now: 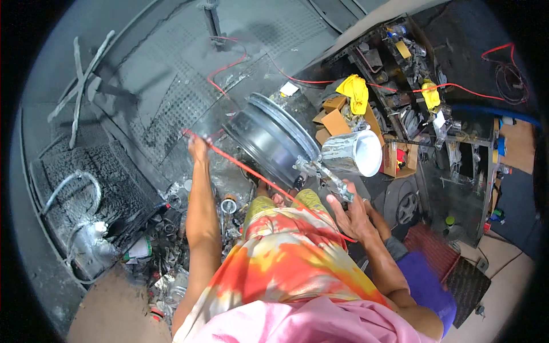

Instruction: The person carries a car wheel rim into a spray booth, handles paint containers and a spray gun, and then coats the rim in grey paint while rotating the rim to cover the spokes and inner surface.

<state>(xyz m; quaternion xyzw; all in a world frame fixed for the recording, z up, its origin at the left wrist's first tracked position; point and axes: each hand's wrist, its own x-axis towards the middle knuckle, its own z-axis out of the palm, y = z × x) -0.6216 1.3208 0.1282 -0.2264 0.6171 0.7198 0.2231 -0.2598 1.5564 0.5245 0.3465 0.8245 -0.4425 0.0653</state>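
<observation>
My hands are apart. My right hand [357, 216] wraps the grip of a silver-grey metal spray gun [324, 176], crusted with paint; just beyond it is a white cylindrical container [343, 154], streaked grey. My left hand [198, 147] grips a thin red hose [251, 171] slanting toward my right wrist. Ahead, between them, sits a glossy dark-grey round wheel rim [260, 143].

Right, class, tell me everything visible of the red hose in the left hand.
The red hose is slim and flexible-looking, perhaps rubber or plastic. The left hand grips it, with a short stretch showing beyond the fist. From there it slants nearly straight down to the right, past the metal wheel and the tie-dyed shirt, toward the right hand. Its connection at that end is unclear.
</observation>
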